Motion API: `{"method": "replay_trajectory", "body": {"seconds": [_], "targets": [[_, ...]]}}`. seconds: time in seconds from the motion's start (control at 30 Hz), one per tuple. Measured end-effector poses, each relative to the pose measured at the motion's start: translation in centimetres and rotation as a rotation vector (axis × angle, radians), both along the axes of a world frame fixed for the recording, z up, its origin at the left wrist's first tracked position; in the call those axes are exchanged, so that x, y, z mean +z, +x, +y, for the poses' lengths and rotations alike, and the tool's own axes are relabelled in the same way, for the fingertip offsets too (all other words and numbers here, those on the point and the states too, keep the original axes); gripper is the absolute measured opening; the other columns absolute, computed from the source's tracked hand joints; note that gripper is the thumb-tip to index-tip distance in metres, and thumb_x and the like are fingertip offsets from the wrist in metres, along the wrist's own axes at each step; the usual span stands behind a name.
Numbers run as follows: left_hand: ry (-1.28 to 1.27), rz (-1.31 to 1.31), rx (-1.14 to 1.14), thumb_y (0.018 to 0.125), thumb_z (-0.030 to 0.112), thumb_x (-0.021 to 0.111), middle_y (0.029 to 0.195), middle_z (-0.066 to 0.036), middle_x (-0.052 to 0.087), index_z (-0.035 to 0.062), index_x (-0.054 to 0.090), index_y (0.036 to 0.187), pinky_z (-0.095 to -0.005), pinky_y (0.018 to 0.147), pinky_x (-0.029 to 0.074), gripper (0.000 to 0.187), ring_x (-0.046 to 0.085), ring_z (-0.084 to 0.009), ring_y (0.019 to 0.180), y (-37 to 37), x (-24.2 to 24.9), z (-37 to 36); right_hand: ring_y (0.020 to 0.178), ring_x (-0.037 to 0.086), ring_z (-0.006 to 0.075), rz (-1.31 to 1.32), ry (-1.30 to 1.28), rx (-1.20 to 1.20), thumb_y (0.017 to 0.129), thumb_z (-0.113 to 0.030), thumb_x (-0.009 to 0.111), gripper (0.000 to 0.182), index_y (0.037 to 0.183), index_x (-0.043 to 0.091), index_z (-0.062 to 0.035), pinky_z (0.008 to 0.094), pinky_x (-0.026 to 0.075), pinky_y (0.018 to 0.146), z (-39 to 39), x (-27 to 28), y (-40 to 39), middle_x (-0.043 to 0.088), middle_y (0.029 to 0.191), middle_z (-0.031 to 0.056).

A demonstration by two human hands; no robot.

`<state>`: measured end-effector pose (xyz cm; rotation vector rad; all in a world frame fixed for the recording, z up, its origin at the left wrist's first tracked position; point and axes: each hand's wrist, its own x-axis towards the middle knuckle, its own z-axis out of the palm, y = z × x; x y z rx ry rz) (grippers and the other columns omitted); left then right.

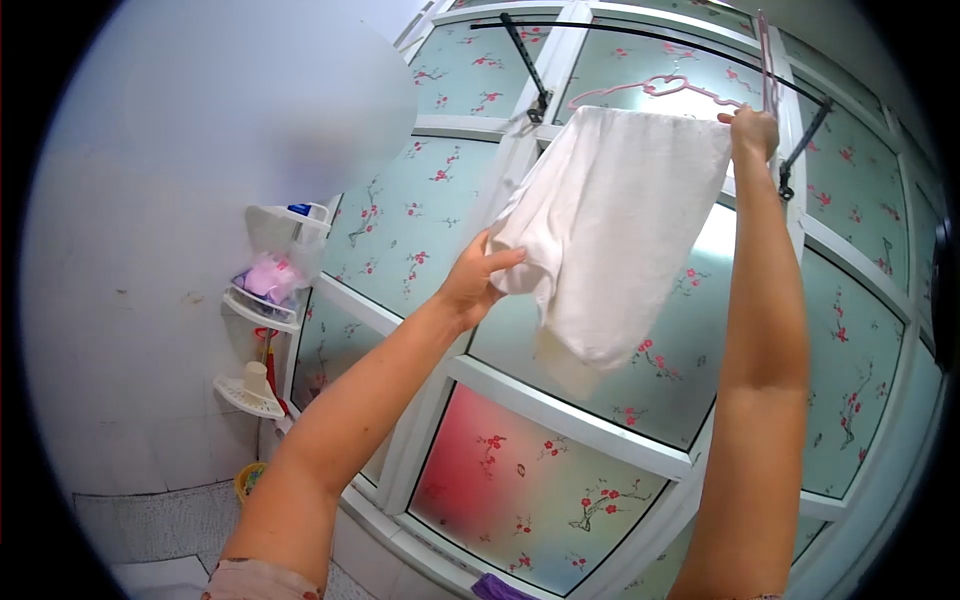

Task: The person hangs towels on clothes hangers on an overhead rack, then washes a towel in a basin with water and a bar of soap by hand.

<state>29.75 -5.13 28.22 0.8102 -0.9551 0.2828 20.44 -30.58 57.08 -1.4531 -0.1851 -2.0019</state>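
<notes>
To your left, a white corner shelf [262, 312] holds a blue item [300, 209] on top, a pink bundle [270, 276] midway and a cream object [256, 380] below. Above you, a black rail [640, 33] has a pink hanger [768, 62] toward its right.

Rail [650, 33]: mounted before window panels [540, 490]. Cloth [640, 200]: held before panels, below rail. Corner shelves [262, 312]: stacked left of panels; bag [270, 277] placed on middle one.

white cloth [640, 220] on pink hanger [677, 83]
</notes>
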Motion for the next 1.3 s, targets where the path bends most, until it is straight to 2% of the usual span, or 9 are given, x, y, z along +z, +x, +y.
{"method": "replay_trajectory", "body": {"seconds": [0.27,0.47,0.73,0.83,0.97,1.03,1.13,1.2,1.3], "targets": [[-0.036,-0.029,-0.001,0.084,0.005,0.058,0.119,-0.009,0.051,0.0043,0.036,0.129,-0.0396,0.09,0.049,0.05,0.054,-0.0222,0.107,-0.5,2.6,0.5,0.06,0.066,0.0151,-0.118,0.084,0.032,0.094,-0.022,0.045,0.036,0.078,0.067,0.0009,0.0281,0.049,0.061,2.1,-0.1,4.3,0.066,0.059,0.0038],[-0.106,0.068,0.023,0.083,-0.001,0.054,0.121,-0.011,0.05,0.0024,0.036,0.129,-0.0405,0.089,0.049,0.05,0.055,-0.0252,0.107,0.4,1.2,-0.6,0.057,0.065,0.012,-0.111,0.107,0.017,0.096,-0.021,0.043,0.035,0.081,0.067,0.0004,0.0253,0.049,0.058,0.9,-1.8,5.2,0.066,0.061,0.003],[-0.028,-0.073,-0.087,0.084,-0.002,0.05,0.122,-0.01,0.051,0.0038,0.035,0.13,-0.0376,0.088,0.049,0.049,0.055,-0.0232,0.107,-0.1,4.7,-4.1,0.066,0.067,0.0156,-0.108,0.035,-0.236,0.093,-0.026,0.047,0.036,0.081,0.069,-0.0005,0.0274,0.05,0.065,-4.1,4.6,0.9,0.068,0.064,0.0029],[-0.03,-0.091,-0.098,0.084,-0.003,0.049,0.12,-0.01,0.051,0.0041,0.037,0.128,-0.0379,0.09,0.049,0.046,0.056,-0.022,0.107,-0.4,6.1,-5.5,0.074,0.066,0.0165,-0.09,0.014,-0.285,0.09,-0.028,0.045,0.034,0.084,0.069,-0.005,0.03,0.048,0.069,-6.4,6.5,-1.4,0.07,0.073,0.0028],[-0.013,-0.091,-0.132,0.082,-0.006,0.046,0.119,-0.009,0.052,0.0039,0.038,0.126,-0.0366,0.091,0.05,0.046,0.057,-0.0212,0.106,-0.8,4.5,-7.6,0.074,0.066,0.0158,-0.09,0.055,-0.342,0.091,-0.029,0.044,0.034,0.084,0.068,-0.0063,0.0302,0.048,0.067,-8.7,4.3,-4.0,0.07,0.074,-0.0003],[-0.005,-0.006,-0.15,0.079,-0.009,0.044,0.118,-0.01,0.051,0.0039,0.038,0.126,-0.0349,0.084,0.053,0.049,0.058,-0.0214,0.102,-1.0,2.3,-8.8,0.074,0.066,0.0194,-0.105,0.033,-0.301,0.088,-0.032,0.046,0.035,0.082,0.067,-0.0051,0.0314,0.048,0.069,-9.6,2.7,-4.8,0.07,0.075,0.0018],[0.073,0.058,-0.154,0.077,-0.012,0.044,0.112,-0.011,0.055,0.0027,0.039,0.126,-0.0347,0.079,0.055,0.052,0.06,-0.0218,0.096,-0.3,-0.4,-9.7,0.075,0.065,0.024,-0.179,-0.013,-0.609,0.084,-0.035,0.049,0.036,0.081,0.068,-0.0049,0.0345,0.048,0.069,-13.8,4.0,-4.2,0.069,0.075,0.0073],[0.127,0.095,-0.188,0.076,-0.012,0.045,0.108,-0.011,0.058,0.0021,0.04,0.126,-0.0349,0.076,0.056,0.052,0.062,-0.0216,0.091,1.4,-2.3,-10.0,0.083,0.065,0.0298,0.037,-0.17,-0.609,0.083,-0.045,0.048,0.045,0.085,0.069,-0.0049,0.0413,0.05,0.075,-16.5,5.3,-5.2,0.068,0.086,0.0173],[0.161,0.208,-0.149,0.079,-0.009,0.046,0.105,-0.01,0.059,0.0013,0.048,0.118,-0.0275,0.073,0.056,0.041,0.062,-0.018,0.088,2.4,-4.8,-11.0,0.081,0.065,0.0287,0.181,-0.3,-0.603,0.082,-0.043,0.049,0.043,0.084,0.07,-0.0054,0.0404,0.049,0.074,-17.8,3.2,-5.5,0.068,0.085,0.0165]]}}
